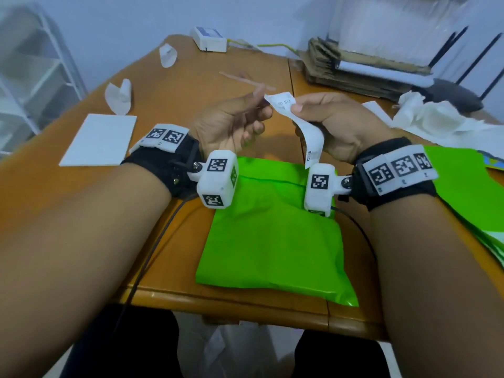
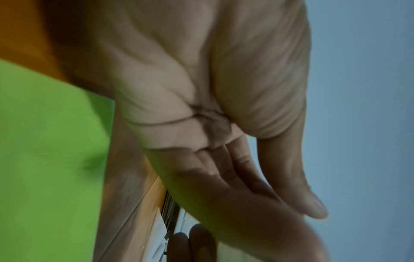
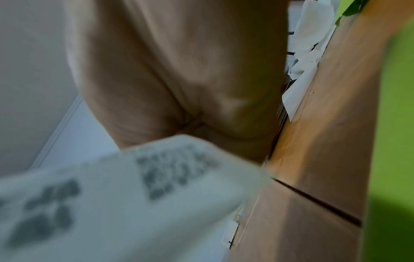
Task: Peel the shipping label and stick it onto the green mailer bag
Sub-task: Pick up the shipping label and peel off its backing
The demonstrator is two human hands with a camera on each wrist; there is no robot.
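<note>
The white shipping label [image 1: 311,135] is held up between both hands above the wooden table [image 1: 218,85], curling down toward my right wrist. My right hand [image 1: 296,109] pinches it near its printed top end, and the blurred print fills the right wrist view [image 3: 134,195]. My left hand [image 1: 261,103] pinches the label's top left corner with thumb and fingertips; whether it holds label or backing is too blurred to tell. The green mailer bag [image 1: 272,236] lies flat on the table below both wrists, and shows as green [image 2: 44,141] beside my palm.
A white sheet [image 1: 99,139] and curled backing scraps [image 1: 118,96] lie at the left. A white box [image 1: 210,39] and a cardboard stack [image 1: 354,69] stand at the back. Crumpled white paper [image 1: 436,118] and more green mailers [image 1: 463,192] are on the right.
</note>
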